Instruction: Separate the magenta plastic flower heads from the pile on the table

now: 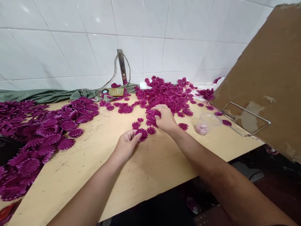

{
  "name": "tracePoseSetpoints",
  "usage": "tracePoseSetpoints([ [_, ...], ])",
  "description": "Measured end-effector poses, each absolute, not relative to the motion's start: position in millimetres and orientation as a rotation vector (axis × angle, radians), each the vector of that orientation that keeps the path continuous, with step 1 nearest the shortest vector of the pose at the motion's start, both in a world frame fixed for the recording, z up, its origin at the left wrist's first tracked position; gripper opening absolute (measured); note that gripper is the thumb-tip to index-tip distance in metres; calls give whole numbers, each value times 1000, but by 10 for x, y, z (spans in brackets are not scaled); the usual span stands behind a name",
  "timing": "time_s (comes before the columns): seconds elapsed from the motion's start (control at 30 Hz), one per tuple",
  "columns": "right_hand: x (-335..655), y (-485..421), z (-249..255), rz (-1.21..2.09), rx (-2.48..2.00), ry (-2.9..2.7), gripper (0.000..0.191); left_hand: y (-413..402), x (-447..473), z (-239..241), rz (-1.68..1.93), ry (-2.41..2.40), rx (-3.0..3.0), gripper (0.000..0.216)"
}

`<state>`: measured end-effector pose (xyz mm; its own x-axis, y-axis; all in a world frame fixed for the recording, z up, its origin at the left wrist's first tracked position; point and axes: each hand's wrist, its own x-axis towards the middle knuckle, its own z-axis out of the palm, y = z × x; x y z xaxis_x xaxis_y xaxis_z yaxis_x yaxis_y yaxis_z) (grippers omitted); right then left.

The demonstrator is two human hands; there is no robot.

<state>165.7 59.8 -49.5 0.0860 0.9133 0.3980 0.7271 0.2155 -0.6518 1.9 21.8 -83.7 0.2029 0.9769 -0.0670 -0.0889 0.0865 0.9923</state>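
Note:
Between the thumb and fingers of my left hand (127, 142) I pinch a purple artificial flower piece (141, 135) with a fringed edge, just above the table. My right hand (165, 118) reaches to the near edge of a heap of purple flower pieces (162, 94). Its fingers curl round a purple flower piece (155, 113) there; how many it grips is hidden. A few loose flower pieces (151, 130) lie between the two hands.
Larger purple flowers (50, 131) are piled along the left. A clear plastic cup (202, 128) lies at the right, near a wire stand (245, 121) and a big cardboard sheet (263, 75). Behind are a yellow device (115, 91), green cloth (47, 95) and a tiled wall (155, 53).

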Motion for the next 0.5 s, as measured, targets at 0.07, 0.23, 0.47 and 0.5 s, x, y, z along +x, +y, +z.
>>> tracePoseSetpoints([
  [0.07, 1568, 488, -463, 340, -1520, -1732, 26, 223, 20, -842, 1070, 1049, 1154, 37],
  [0.23, 1319, 201, -450, 824, -1297, -1859, 23, 231, 8, -852, 1082, 1063, 1092, 40],
  [0.47, 1206, 283, -556, 1076, -1346, -1677, 15, 205, 8, -816, 1060, 1007, 1126, 43],
  [0.5, 1203, 299, -559, 1041, -1345, -1676, 15, 206, 10, -822, 1048, 988, 1141, 43],
])
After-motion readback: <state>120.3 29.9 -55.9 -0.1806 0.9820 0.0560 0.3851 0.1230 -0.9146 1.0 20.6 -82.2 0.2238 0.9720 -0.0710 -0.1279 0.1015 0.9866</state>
